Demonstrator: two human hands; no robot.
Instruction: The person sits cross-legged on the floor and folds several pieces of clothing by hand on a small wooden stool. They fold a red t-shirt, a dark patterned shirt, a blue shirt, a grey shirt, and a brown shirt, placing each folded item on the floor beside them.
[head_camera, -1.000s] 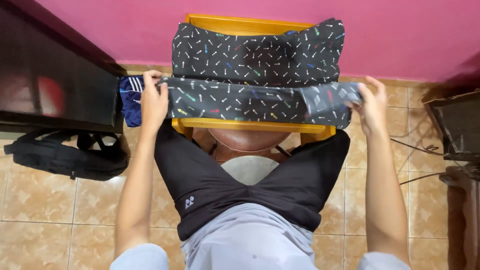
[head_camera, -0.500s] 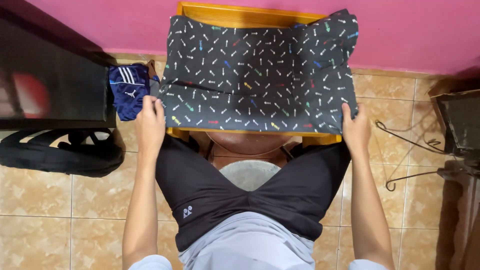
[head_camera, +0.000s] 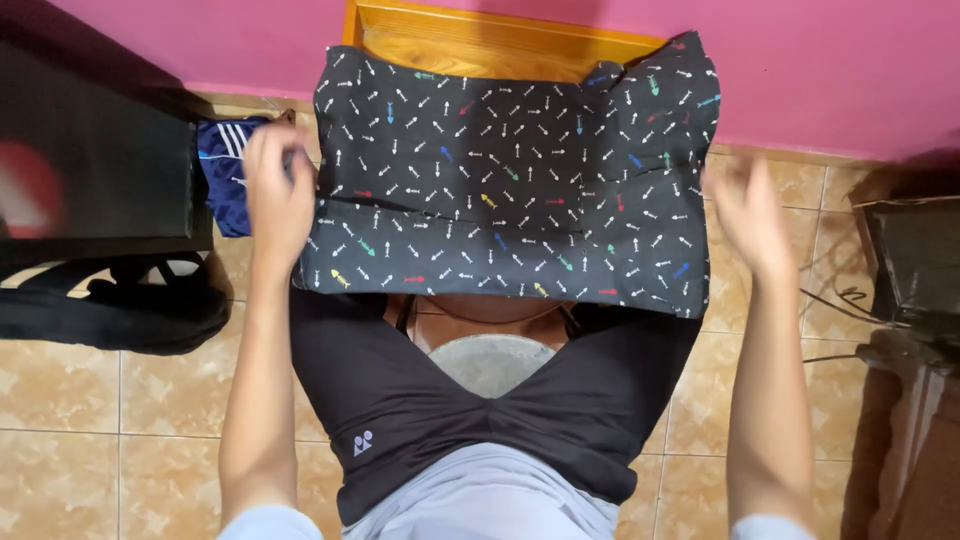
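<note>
Spreading flat over the orange wooden table (head_camera: 470, 40) by the far wall lies 1 dark patterned garment (head_camera: 510, 180), one fold crease across it, more folding prob. left. 1 blue striped garment (head_camera: 222, 170) sits far left. Left hand (head_camera: 275, 195) rests at the cloth's left edge, fingers loosely curled, gripping nothing; right hand (head_camera: 745, 215) hovers off the right edge, fingers wide.

**Both arms out, hands low**

Forearms stretched forward, roughly parallel, well apart. Left hand (head_camera: 275, 195) palm down, fingers curled and blurred, grasp unclear. Right hand (head_camera: 745, 215) open, fingers spread and blurred, holding nothing. Wrists straight, elbows out of view at the bottom edge.
</note>
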